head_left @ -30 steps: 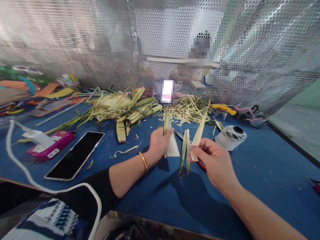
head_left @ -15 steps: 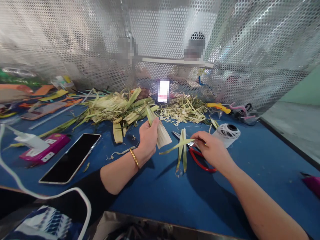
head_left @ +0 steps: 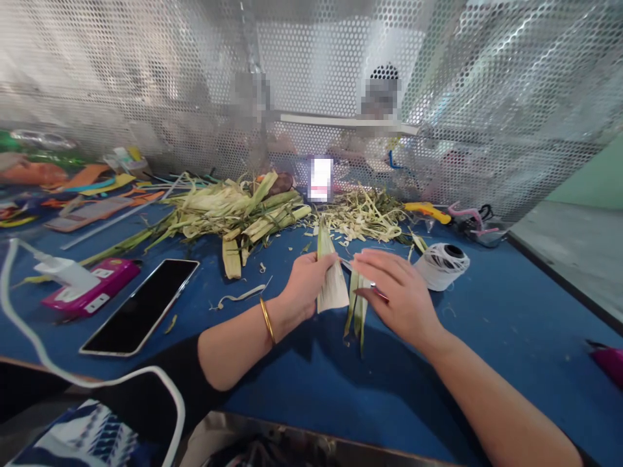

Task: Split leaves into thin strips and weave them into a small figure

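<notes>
My left hand (head_left: 311, 279) is closed on a pale green corn husk (head_left: 333, 292); its tip points away from me and its wide cut end faces me. My right hand (head_left: 402, 292) hovers palm down over narrow husk strips (head_left: 359, 318) on the blue table, its fingers stretched forward and its thumb apart from them. It covers the strips' upper ends and most of the red-handled scissors beneath. Just beyond this hand stands a spool of white thread (head_left: 440, 267).
A heap of husks (head_left: 219, 207) and a pile of trimmings (head_left: 365, 214) lie at the back, before a perforated metal screen (head_left: 311, 65). To the left are a phone (head_left: 141, 308), a magenta power strip (head_left: 92, 288) and a white cable (head_left: 97, 383). A yellow tool (head_left: 428, 211) sits at back right.
My right hand has lowered a narrow husk strip onto the others beside the scissors, and its fingers have spread. My left hand has tilted the wide husk leftward and back, keeping hold.
</notes>
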